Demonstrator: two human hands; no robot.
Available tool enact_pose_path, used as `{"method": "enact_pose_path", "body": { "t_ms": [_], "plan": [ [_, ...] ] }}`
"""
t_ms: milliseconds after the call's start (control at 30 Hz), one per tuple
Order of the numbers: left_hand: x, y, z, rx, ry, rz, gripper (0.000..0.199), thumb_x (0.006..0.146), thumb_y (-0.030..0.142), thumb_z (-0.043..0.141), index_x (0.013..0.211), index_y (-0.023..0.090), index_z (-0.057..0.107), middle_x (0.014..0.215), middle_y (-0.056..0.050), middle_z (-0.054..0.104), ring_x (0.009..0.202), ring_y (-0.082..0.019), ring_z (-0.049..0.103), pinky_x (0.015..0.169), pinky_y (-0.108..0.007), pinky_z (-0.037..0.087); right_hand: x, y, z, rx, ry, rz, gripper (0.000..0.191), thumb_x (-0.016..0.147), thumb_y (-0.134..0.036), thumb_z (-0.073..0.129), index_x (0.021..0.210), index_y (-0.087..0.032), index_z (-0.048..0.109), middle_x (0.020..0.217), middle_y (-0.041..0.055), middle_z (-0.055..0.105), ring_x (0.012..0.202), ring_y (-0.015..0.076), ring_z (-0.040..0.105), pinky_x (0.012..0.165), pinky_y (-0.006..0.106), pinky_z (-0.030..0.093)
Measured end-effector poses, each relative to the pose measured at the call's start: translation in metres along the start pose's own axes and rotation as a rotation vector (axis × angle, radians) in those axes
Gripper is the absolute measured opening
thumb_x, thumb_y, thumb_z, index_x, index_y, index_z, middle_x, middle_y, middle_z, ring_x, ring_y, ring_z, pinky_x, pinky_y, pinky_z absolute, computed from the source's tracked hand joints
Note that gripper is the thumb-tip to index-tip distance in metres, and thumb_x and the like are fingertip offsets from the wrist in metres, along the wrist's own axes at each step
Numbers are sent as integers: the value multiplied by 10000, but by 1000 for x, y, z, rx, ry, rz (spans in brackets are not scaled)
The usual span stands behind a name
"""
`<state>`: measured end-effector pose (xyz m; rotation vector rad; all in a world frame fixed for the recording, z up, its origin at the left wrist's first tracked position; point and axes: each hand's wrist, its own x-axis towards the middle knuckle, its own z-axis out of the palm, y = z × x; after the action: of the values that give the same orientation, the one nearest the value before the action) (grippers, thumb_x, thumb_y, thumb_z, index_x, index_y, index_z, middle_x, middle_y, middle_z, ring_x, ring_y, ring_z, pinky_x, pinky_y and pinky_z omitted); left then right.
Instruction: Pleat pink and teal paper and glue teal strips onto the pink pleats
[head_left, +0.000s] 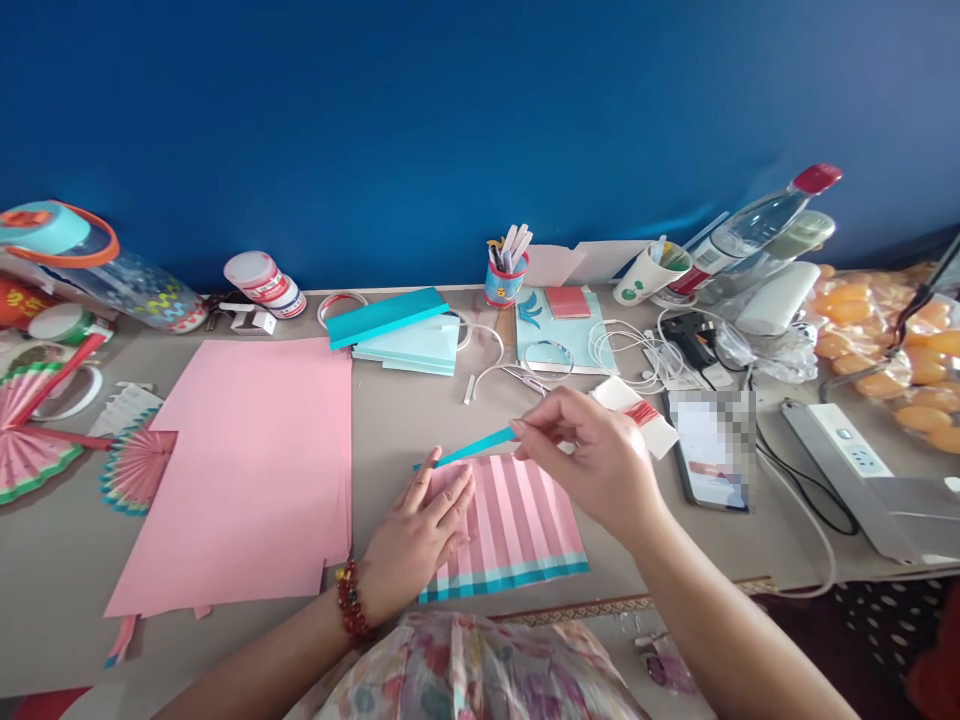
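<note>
Pleated pink paper [532,515] on tabletop [397,410], left part under left hand [416,540], fingers loosely spread. Right hand [611,455] closed in thumb-and-finger pinch on raised end of teal strip [480,446]. Paper likely light, springy, easily creased: steady flat near edge. Strip probably flimsy, tearable: pinch gently at end. Larger pink sheets [255,470] lie farther left.

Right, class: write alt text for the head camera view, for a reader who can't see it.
The right hand lifts a teal paper strip above pleated pink paper, which the left hand presses on a cluttered desk. Pink sheets lie to the left.
</note>
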<state>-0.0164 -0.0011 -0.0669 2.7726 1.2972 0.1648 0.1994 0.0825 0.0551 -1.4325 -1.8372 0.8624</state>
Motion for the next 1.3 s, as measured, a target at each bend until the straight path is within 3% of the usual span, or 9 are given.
{"method": "enact_pose_path", "body": {
  "t_ms": [267, 500, 667, 900, 1100, 1300],
  "plan": [
    [1, -2, -2, 14, -3, 19, 525, 983, 408, 479, 1464, 204, 431, 1603, 7, 273, 1496, -368, 73, 1142, -505, 357, -35, 67, 3, 218, 183, 329, 282, 823, -453, 688, 770, -208, 558, 629, 22, 696, 593, 187, 703, 589, 281, 566],
    [-2, -2, 4, 24, 4, 19, 542, 974, 420, 497, 1467, 208, 422, 1601, -12, 277, 1498, -364, 69, 1128, -521, 380, -49, 93, 21, 568, 252, 502, 420, 694, -534, 792, 785, -197, 559, 645, 10, 680, 646, 207, 712, 643, 361, 626],
    [-2, -3, 2, -17, 1, 35, 569, 974, 427, 500, 1482, 194, 391, 1573, -33, 344, 1499, -338, 100, 1152, -519, 352, -53, 101, 27, 613, 271, 514, 410, 700, -525, 788, 770, -206, 540, 667, -12, 646, 644, 190, 702, 659, 331, 604],
    [-4, -3, 4, -29, 18, 24, 583, 979, 423, 486, 1502, 206, 346, 1544, -54, 396, 1482, -304, 206, 1157, -502, 328, -60, 112, 31, 458, 284, 478, 364, 781, -537, 714, 808, -214, 548, 704, 17, 691, 681, 191, 698, 641, 293, 556],
    [-4, -1, 5, -11, 7, 10, 551, 975, 408, 491, 1482, 218, 388, 1526, -48, 421, 1411, -300, 342, 1166, -493, 321, -58, 109, 34, 423, 301, 476, 407, 706, -531, 769, 770, -222, 513, 659, 1, 668, 634, 194, 679, 598, 287, 530],
    [-5, -1, 6, -70, 39, -22, 533, 954, 395, 536, 1449, 228, 432, 1444, -94, 470, 1404, -299, 344, 1163, -505, 338, -60, 109, 37, 250, 317, 434, 308, 789, -470, 709, 788, -218, 532, 667, 5, 671, 612, 178, 645, 581, 267, 471]
  ]
}}
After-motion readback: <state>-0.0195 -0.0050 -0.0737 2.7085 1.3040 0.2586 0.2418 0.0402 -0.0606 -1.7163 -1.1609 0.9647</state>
